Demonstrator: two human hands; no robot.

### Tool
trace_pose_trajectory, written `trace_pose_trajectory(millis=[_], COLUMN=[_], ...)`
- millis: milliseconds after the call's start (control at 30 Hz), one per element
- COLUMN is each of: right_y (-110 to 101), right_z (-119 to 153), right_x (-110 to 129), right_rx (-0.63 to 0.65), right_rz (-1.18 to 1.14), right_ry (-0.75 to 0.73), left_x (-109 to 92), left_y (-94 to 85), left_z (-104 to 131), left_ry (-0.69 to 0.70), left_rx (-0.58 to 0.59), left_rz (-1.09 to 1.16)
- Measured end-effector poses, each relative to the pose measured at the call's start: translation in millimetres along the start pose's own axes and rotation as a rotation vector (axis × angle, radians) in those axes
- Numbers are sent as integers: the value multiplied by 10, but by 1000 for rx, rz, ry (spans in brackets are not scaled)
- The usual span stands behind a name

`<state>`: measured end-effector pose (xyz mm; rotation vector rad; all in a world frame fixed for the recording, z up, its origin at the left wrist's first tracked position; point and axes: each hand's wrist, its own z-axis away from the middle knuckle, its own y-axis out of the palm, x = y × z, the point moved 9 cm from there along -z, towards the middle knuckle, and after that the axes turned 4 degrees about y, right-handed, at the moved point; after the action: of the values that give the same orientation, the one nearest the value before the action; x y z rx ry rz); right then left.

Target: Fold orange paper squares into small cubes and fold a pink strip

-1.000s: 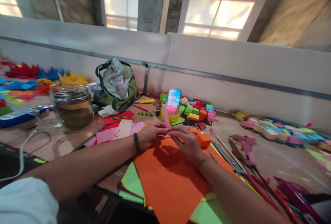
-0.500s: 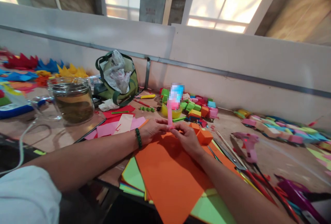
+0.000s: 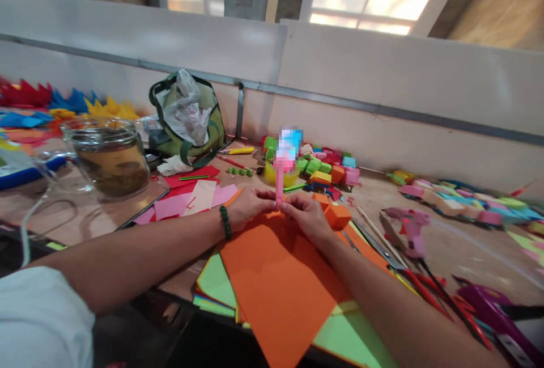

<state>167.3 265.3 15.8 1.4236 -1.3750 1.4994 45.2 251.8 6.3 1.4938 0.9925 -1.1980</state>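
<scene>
A narrow pink paper strip [image 3: 279, 185] stands upright between my hands, its upper end in front of a pixelated patch. The fingers of my left hand [image 3: 251, 207] pinch its lower end from the left, below a dark green beaded bracelet's arm side. My right hand [image 3: 309, 216] closes on the same end from the right, thumb and fingertips together. Under both hands lies a large orange sheet [image 3: 280, 283], on top of light green sheets [image 3: 219, 283]. Orange paper boxes [image 3: 338, 216] sit just beyond my right hand.
A glass mug [image 3: 110, 158] and a green bag [image 3: 212, 115] stand at the left. Colourful paper pieces [image 3: 317, 166] lie behind my hands. At the right are a pink glue gun [image 3: 412, 229], red-handled scissors [image 3: 425, 294] and a purple tool [image 3: 488, 311].
The whole view has shifted, with the table's things slightly higher in the picture. My hands have stayed together at the pink strip, with the right fingers slightly repositioned.
</scene>
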Motion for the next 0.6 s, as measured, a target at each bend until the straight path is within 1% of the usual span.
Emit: trace_pose_trajectory(millis=[333,467,600], right_y=[-24,-6,45], right_z=[6,8,23], right_x=[28,12,-13], right_rx=[-41,-42,-5], right_rz=[26,10,-24], right_ry=[8,4,26], left_x=[2,-45,-76], left_y=[3,-3,-69], left_z=[18,14,0], left_ry=[-46,12,53], left_rx=[-14,-22,-87], left_rz=[-7,-14,-16])
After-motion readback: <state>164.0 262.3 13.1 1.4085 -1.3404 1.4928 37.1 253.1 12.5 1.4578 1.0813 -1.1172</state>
